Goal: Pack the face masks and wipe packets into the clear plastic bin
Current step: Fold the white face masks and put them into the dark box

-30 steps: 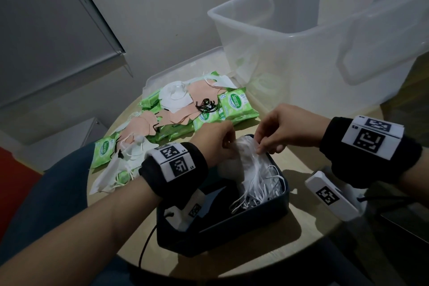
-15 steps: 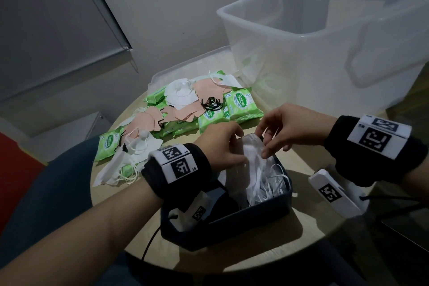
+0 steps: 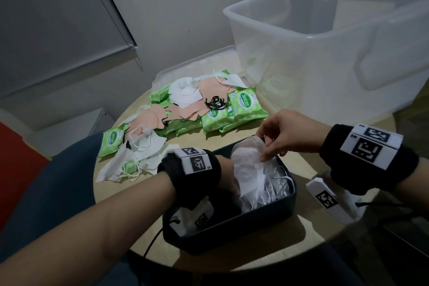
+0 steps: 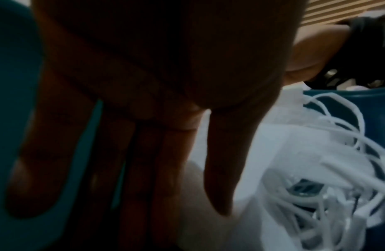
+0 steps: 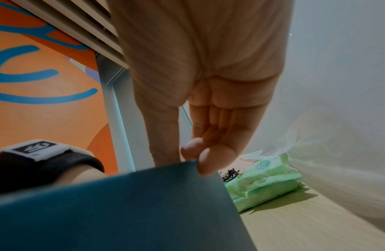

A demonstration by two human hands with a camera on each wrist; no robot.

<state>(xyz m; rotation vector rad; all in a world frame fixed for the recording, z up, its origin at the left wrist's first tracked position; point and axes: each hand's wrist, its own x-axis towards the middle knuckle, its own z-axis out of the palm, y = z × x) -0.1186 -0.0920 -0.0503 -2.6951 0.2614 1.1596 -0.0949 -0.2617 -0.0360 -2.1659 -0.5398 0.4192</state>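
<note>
while the left hand (image 3: 228, 175) lies flat beside them, the right hand (image 3: 286, 133) pinches the white masks (image 3: 249, 169).

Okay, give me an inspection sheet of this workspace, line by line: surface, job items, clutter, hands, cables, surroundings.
Surface: round wooden table.
Job's things: white face masks stacked with tangled ear loops in a small dark bin; loose white and peach masks piled over green wipe packets on the table; clear plastic bin at the back right, contents unclear through its wall.
Clutter: clear lid under the pile's far end.
Hands: left hand with straight fingers down against the masks in the dark bin; right hand pinches the top mask's edge.
Cables: black cord hangs from the left wrist.
Surroundings: grey wall, window blind, orange panel with blue lettering.
</note>
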